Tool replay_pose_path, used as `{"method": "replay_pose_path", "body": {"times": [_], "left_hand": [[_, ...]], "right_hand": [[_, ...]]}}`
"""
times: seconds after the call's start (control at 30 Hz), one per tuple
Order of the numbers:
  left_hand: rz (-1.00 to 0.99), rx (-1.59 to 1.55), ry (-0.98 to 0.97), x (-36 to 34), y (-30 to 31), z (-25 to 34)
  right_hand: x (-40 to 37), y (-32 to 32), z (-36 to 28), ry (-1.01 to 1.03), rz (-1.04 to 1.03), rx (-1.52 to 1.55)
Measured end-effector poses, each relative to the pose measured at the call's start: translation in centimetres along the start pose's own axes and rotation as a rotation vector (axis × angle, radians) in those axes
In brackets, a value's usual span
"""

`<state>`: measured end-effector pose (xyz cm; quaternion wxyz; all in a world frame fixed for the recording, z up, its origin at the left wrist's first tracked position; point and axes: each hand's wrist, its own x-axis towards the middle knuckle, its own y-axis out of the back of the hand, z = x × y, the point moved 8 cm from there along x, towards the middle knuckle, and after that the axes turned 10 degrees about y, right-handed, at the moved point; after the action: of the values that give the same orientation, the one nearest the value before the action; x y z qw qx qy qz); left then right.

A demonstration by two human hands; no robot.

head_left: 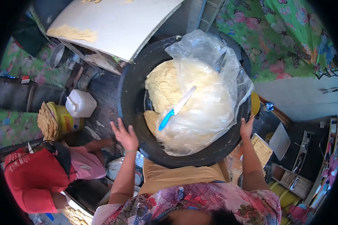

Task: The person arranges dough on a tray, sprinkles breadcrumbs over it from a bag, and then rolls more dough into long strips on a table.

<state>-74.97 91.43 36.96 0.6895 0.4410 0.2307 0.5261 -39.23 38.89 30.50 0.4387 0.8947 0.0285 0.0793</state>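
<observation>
A large black basin [184,162] is in front of my body. Pale yellow dough [162,80] lies inside, with clear plastic sheeting [210,123] over much of it. A knife with a blue handle [167,119] rests on the plastic and dough, blade pointing away to the right. My left hand [127,138] is at the basin's near left side, its fingers spread apart beside the outer wall. At the right side, my right hand [246,128] grips the basin's rim; part of its fingers is hidden.
A white-topped table [120,22] with dough residue stands at the far left. A person in a red shirt [33,180] bends at the left, near a yellow bucket [69,122] and a white jug [82,103]. A tray of dough pieces [261,150] is at the right.
</observation>
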Motion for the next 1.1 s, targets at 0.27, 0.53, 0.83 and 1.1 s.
{"method": "replay_pose_path", "body": {"times": [0.27, 0.53, 0.83, 1.1], "left_hand": [[-0.317, -0.042, -0.42, -0.4, -1.5, 1.2], [-0.47, 0.07, -0.863, -1.5, -1.8, 3.9], [-0.818, -0.288, -0.634, 3.0, -2.2, 5.0], [-0.022, -0.409, -0.549, 35.1, 6.5, 11.1]], "right_hand": [[-7.4, 0.1, -17.4, 0.406, 0.457, -0.31], [-15.3, -10.7, -33.7, 0.529, -0.24, -0.078], [-13.3, -14.8, -40.2, 0.599, -0.384, 0.081], [-8.6, -13.9, -49.6, 0.674, -0.323, 0.295]]}}
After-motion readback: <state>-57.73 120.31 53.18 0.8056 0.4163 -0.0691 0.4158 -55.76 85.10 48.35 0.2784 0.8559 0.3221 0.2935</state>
